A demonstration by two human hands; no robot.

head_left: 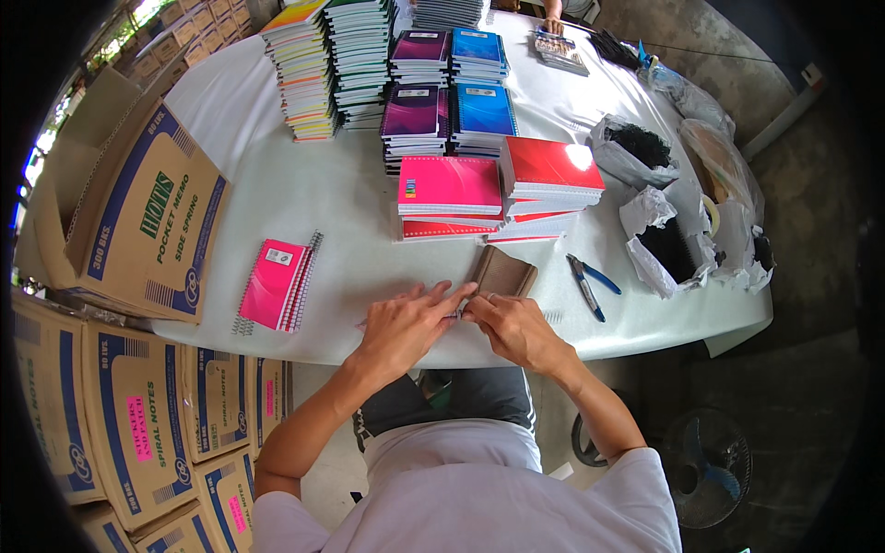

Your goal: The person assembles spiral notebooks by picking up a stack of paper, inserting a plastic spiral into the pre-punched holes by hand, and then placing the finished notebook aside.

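Observation:
My left hand [406, 324] lies flat, fingers stretched, over a thin item at the near table edge; only a pinkish sliver of it shows. My right hand [518, 328] is closed in a pinch at that item's right end, its fingertips beside the left hand's. What the pinch holds is hidden. A piece of wire coil [553, 317] shows just right of my right hand. Touching the fingertips from behind is a brown grooved block [505, 273]. Blue-handled cutting pliers [590, 288] lie farther right. To the left sits a small pile of pink spiral notebooks [275, 284].
Behind the block stand stacks of pink notebooks [450, 184] and red notebooks [555, 170], with purple, blue and other stacks beyond. White bags of black coils [667, 243] line the right edge. Left is a large carton [152, 217]. Another person's hand [553, 24] is at the far side.

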